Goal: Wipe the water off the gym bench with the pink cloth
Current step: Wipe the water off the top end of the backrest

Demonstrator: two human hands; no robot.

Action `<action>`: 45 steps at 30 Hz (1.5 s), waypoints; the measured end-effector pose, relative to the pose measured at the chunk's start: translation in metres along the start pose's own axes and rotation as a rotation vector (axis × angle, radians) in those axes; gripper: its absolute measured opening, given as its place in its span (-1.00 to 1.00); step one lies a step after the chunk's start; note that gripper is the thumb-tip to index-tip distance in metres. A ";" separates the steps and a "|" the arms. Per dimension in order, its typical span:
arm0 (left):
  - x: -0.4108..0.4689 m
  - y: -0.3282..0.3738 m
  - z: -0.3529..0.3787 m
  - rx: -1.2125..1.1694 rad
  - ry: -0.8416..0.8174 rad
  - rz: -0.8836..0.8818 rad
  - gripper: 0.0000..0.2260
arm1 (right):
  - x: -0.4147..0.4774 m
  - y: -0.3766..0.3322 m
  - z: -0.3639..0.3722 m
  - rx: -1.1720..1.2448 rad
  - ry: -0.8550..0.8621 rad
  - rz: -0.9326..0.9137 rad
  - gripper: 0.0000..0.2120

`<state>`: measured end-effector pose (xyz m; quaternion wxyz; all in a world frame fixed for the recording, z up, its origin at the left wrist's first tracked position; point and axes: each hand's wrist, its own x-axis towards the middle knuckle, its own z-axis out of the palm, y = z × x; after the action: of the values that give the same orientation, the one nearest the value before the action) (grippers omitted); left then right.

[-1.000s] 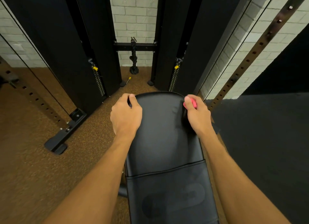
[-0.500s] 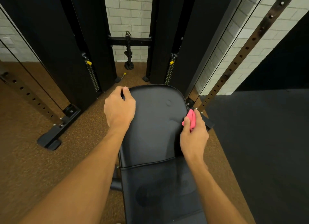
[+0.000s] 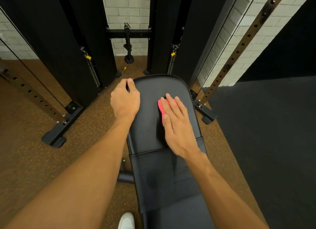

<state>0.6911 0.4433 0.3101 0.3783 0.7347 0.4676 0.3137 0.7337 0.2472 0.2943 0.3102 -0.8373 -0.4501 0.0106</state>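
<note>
One pink cloth (image 3: pixel 164 107) lies flat on the far pad of the gym bench (image 3: pixel 153 126), right of centre, mostly hidden under my right hand (image 3: pixel 177 126), which presses it with fingers spread flat, not curled around it. My left hand (image 3: pixel 124 100) is closed on the bench's far-left corner, fingertips wrapped out of sight. I can't make out any water on the black vinyl; only faint dull patches on the near pad. A white shoe (image 3: pixel 126 221) is cut off at the bottom edge. Brown speckled floor (image 3: pixel 34 160) on the left, dark mat (image 3: pixel 273 143) on the right, black cable machine (image 3: pixel 68 40) and white brick wall (image 3: pixel 128 6) beyond.
</note>
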 end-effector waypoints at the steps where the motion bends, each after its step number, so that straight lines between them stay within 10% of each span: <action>1: -0.001 -0.001 0.000 0.003 0.000 0.008 -0.70 | -0.003 -0.001 -0.004 0.040 -0.008 0.040 -0.50; 13: -0.002 0.000 -0.004 0.037 -0.038 -0.004 -0.66 | 0.011 -0.012 -0.037 0.031 -0.128 0.402 -0.21; 22: 0.001 0.006 -0.027 -0.002 -0.317 -0.086 -0.62 | 0.010 -0.024 -0.054 0.286 -0.077 0.615 -0.51; 45: -0.284 0.023 -0.204 -0.200 -0.625 -0.167 -0.78 | -0.206 -0.131 -0.120 0.358 -0.094 0.413 -0.62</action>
<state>0.4311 0.2278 0.4050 0.5980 0.7136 0.3547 0.0857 0.5490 0.0818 0.4066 0.4234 -0.8417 -0.2747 0.1919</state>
